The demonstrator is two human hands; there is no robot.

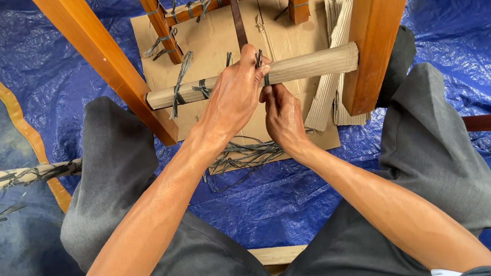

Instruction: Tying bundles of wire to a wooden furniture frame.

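Observation:
A wooden furniture frame stands upside down between my knees, with a leg on the left (102, 56) and a leg on the right (375, 32). A crossbar wrapped in corrugated cardboard (310, 65) runs between them. My left hand (233, 94) grips over the wrapped bar near its middle, fingers on a dark plastic strap (259, 60). My right hand (282, 117) is just below the bar, pinching the strap's ends. Two tied straps (185, 90) sit on the bar's left part.
A flat cardboard sheet (212, 31) lies on a blue tarp (263, 201) under the frame. Loose strap lengths (247, 155) lie below my hands. A folded corrugated strip (336, 88) hangs by the right leg. Another wrapped piece (18, 175) lies at the left.

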